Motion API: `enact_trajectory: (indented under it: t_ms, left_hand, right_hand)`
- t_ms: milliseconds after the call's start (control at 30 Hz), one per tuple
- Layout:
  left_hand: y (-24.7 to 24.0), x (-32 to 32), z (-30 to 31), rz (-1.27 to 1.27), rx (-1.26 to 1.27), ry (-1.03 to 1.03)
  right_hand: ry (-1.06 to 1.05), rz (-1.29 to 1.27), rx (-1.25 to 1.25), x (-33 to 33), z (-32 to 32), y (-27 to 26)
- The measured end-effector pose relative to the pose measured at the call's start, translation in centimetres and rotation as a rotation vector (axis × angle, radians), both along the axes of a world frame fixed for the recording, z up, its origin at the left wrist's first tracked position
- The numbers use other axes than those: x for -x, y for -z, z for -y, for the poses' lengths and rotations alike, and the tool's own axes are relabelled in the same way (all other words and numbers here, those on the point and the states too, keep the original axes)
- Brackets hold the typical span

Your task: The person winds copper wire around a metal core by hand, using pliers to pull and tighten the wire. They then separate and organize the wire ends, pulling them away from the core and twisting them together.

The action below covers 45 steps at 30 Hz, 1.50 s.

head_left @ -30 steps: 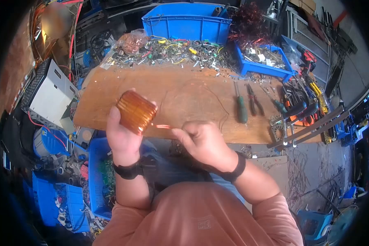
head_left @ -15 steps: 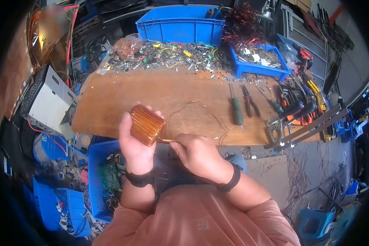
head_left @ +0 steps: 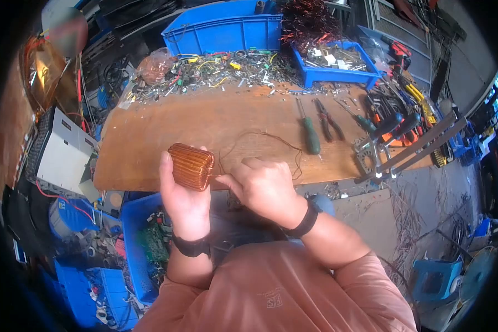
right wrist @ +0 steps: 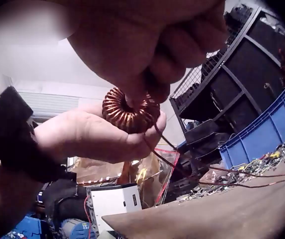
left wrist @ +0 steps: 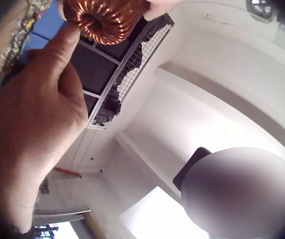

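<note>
A copper-wound ring coil [head_left: 191,166] [left wrist: 105,22] [right wrist: 127,114] is held up in the left hand [head_left: 185,202] [left wrist: 45,104] [right wrist: 90,134], thumb on one side and fingers behind. Just right of it, the right hand [head_left: 265,185] [right wrist: 152,40] has curled fingers, pinching at the coil's centre hole in the right wrist view. Two loose copper wires [head_left: 260,133] [right wrist: 202,179] run from the coil out over the wooden board. What exactly the right fingertips pinch is hidden behind them.
Scrap pieces [head_left: 227,72] cover the back of the wooden board [head_left: 149,119], near a large blue bin [head_left: 224,36] and a small blue tray [head_left: 337,74]. A green-handled screwdriver [head_left: 311,135], pliers [head_left: 329,122] and a metal clamp [head_left: 379,157] lie to the right.
The right hand has moved closer to the coil, and the wire stretch between them looks shorter. The coil has turned in the left hand. The head view has shifted.
</note>
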<state>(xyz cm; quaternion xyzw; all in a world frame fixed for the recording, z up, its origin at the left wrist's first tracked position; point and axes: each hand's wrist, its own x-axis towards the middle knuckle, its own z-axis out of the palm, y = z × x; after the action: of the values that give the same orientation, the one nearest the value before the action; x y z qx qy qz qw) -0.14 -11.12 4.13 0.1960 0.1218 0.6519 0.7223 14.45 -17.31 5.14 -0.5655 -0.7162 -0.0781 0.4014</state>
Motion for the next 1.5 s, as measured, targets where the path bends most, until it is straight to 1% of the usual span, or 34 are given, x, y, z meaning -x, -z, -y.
enact_trajectory:
  t_ms: [33,133,233,333,433,467,533,633,700,800,900,1067,1200,1300,1367,1500]
  left_hand:
    - [0.0,-0.2,0.1,0.010,0.007,-0.025]
    - [-0.9,-1.0,0.6,-0.010,-0.009,-0.033]
    - [-0.5,-1.0,-0.1,-0.005,-0.043,-0.026]
    - [-0.5,-0.4,-0.4,-0.038,0.020,-0.051]
    - [-1.4,0.0,0.1,-0.041,0.113,-0.018]
    - [-1.1,0.2,-0.1,-0.032,0.110,-0.014]
    - [-1.0,0.2,0.0,-0.020,0.072,0.036]
    - [-0.2,0.0,0.1,-0.058,-0.034,0.089]
    - [0.1,-0.4,0.0,-0.101,-0.095,0.089]
    - [0.5,-1.1,0.5,-0.202,-0.116,0.051]
    - [1.1,-1.2,0.3,-0.229,-0.159,0.074]
    - [1.3,-1.2,0.2,-0.233,-0.166,0.085]
    - [1.8,-1.1,0.1,-0.215,-0.159,0.074]
    - [1.4,-1.2,0.2,-0.182,-0.211,0.131]
    - [1.5,-1.5,0.1,-0.161,-0.181,0.128]
    - [1.8,-1.6,0.3,-0.185,-0.120,0.111]
  right_hand:
    - [0.007,0.014,-0.017,-0.1,0.0,0.0]
    - [0.024,-0.052,-0.057,-0.2,-0.2,-0.5]
    - [0.043,-0.114,0.033,0.1,-0.1,-1.1]
    - [-0.010,-0.107,0.146,0.1,0.1,-1.2]
    - [-0.150,-0.252,0.154,-0.2,0.4,0.5]
    - [-0.166,-0.285,0.229,-0.6,0.7,0.6]
    - [-0.139,-0.331,0.256,-0.5,1.1,0.4]
    - [-0.097,-0.381,0.232,-0.1,1.8,1.0]
    - [-0.064,-0.384,0.217,-0.3,1.9,1.0]
    - [-0.016,-0.372,0.227,-0.3,2.4,1.0]
    - [0.018,-0.338,0.194,-0.6,2.5,1.1]
    - [0.026,-0.290,0.166,-0.5,2.1,1.0]
    - [-0.009,-0.347,0.230,-0.5,1.7,1.1]
    - [-0.051,-0.396,0.261,-0.5,1.5,1.8]
    - [-0.066,-0.411,0.261,-0.6,1.5,1.7]
    - [0.001,-0.341,0.217,-0.5,1.6,1.6]
